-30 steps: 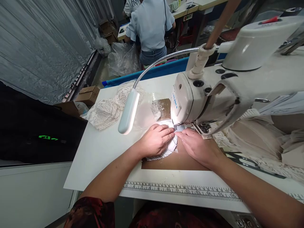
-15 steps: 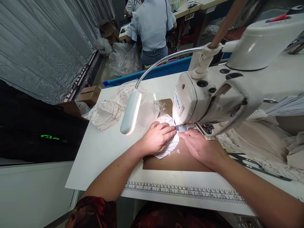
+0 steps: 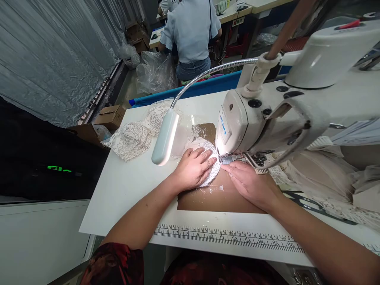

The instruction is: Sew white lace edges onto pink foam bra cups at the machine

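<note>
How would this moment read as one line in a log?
left hand: palm down on rounded white lace piece | right hand: by lace's edge | JUKI sewing machine: head at lace's edge | gooseneck lamp: lit

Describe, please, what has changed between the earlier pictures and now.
The white lace piece has shifted away from the person over the brown board; the left grip on it has spread wider. The right grip, lamp and sewing machine stayed in place.

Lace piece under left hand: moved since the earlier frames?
Yes: the lace piece has shifted back, away from the front edge of the brown panel.
</note>
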Tool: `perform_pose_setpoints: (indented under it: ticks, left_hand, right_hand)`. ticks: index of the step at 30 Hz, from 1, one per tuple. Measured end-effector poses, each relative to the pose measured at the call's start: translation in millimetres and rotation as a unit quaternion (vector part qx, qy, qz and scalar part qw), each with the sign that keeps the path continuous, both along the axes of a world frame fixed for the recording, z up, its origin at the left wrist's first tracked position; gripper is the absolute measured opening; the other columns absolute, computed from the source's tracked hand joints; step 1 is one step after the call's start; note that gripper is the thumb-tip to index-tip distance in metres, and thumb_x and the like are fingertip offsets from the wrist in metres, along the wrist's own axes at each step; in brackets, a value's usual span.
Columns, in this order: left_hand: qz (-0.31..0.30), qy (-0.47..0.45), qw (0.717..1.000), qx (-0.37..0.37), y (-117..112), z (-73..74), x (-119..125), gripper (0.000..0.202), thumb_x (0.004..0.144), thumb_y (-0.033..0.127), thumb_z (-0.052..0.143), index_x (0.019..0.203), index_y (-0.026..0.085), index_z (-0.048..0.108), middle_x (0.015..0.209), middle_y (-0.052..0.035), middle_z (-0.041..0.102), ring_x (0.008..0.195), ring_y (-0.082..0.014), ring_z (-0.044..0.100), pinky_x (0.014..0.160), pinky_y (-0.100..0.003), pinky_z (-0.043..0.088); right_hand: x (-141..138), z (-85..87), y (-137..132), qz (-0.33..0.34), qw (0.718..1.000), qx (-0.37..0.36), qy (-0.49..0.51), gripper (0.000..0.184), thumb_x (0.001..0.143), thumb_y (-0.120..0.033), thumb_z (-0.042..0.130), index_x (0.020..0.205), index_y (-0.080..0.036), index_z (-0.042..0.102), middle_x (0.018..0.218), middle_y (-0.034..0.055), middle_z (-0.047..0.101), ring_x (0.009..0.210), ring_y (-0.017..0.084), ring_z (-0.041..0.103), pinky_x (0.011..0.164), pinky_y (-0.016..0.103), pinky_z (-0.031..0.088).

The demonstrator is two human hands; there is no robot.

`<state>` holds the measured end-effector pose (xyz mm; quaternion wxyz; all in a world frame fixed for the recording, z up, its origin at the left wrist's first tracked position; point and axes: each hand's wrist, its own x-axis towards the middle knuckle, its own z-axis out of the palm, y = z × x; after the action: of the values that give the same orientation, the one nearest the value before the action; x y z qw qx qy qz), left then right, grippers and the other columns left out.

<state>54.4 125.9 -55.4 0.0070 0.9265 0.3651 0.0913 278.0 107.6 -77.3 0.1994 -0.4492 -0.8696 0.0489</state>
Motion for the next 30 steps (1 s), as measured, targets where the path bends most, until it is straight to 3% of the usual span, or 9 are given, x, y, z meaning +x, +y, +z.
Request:
perform_pose_setpoints:
  ticks: [6, 11, 16, 19, 23, 26, 30]
  left_hand:
    - [-0.052, -0.047, 0.997, -0.029, -10, 1.0, -4, 0.037, 0.092, 0.04, 0.044, 0.116, 0.016, 0.059, 0.126, -0.013, 0.056, 0.113, -0.0261, 0.05, 0.093, -0.041, 0.037]
    - [-0.022, -0.065, 0.996, -0.055, -12, 0.7, -3, 0.035, 0.089, 0.044, 0.049, 0.104, 0.016, 0.063, 0.101, -0.0096, 0.062, 0.093, -0.0209, 0.055, 0.083, -0.036, 0.041]
    - [0.007, -0.045, 0.997, -0.056, -11, 2.6, 0, 0.032, 0.093, 0.04, 0.043, 0.088, 0.016, 0.064, 0.086, -0.0078, 0.061, 0.084, -0.0192, 0.054, 0.076, -0.033, 0.041]
    - [-0.007, -0.05, 0.997, -0.062, -11, 4.6, 0, 0.03, 0.093, 0.04, 0.044, 0.095, 0.017, 0.064, 0.096, -0.0086, 0.063, 0.089, -0.0195, 0.055, 0.08, -0.034, 0.042]
    - [-0.048, -0.028, 0.998, -0.041, -9, 2.8, -2, 0.033, 0.096, 0.031, 0.039, 0.118, 0.015, 0.058, 0.125, -0.0106, 0.059, 0.108, -0.0213, 0.052, 0.087, -0.036, 0.041]
    - [-0.072, 0.01, 0.997, -0.025, -6, -1.5, -3, 0.038, 0.095, 0.023, 0.038, 0.129, 0.013, 0.051, 0.135, -0.0105, 0.053, 0.113, -0.0224, 0.049, 0.086, -0.037, 0.041]
    - [-0.071, 0.041, 0.996, -0.024, -4, -2.2, 0, 0.04, 0.093, 0.023, 0.041, 0.131, 0.013, 0.051, 0.138, -0.0105, 0.051, 0.111, -0.0233, 0.049, 0.083, -0.036, 0.041]
  right_hand:
    - [2, 2.1, -1, -0.008, 1.0, -0.028, 0.009, 0.037, 0.087, -0.019, 0.04, 0.11, -0.026, 0.068, 0.088, 0.0048, 0.07, 0.076, 0.018, 0.061, 0.066, 0.028, 0.046]
    - [2, 2.0, -1, -0.006, 0.999, -0.035, 0.015, 0.038, 0.085, -0.018, 0.041, 0.11, -0.027, 0.068, 0.09, 0.0046, 0.07, 0.08, 0.019, 0.061, 0.067, 0.028, 0.046]
    - [1, 3.3, -3, -0.013, 1.0, -0.022, 0.005, 0.037, 0.086, -0.018, 0.041, 0.108, -0.028, 0.069, 0.09, 0.0038, 0.069, 0.079, 0.018, 0.061, 0.065, 0.027, 0.044]
    - [1, 2.9, -2, 0.005, 1.0, -0.012, -0.003, 0.038, 0.085, -0.017, 0.041, 0.111, -0.027, 0.067, 0.089, 0.0034, 0.069, 0.076, 0.017, 0.06, 0.062, 0.026, 0.042]
    - [-2, 5.2, -2, 0.037, 0.999, 0.008, -0.031, 0.04, 0.084, -0.014, 0.041, 0.114, -0.023, 0.066, 0.089, 0.0046, 0.069, 0.074, 0.015, 0.059, 0.057, 0.025, 0.038]
    - [-5, 8.4, -6, 0.02, 0.998, 0.017, -0.051, 0.037, 0.085, -0.013, 0.041, 0.111, -0.022, 0.066, 0.087, 0.0043, 0.068, 0.072, 0.015, 0.059, 0.054, 0.026, 0.034]
    - [-8, 10.3, -10, -0.02, 0.997, 0.015, -0.076, 0.036, 0.084, -0.014, 0.042, 0.11, -0.023, 0.066, 0.082, 0.0032, 0.066, 0.063, 0.014, 0.055, 0.05, 0.028, 0.028]
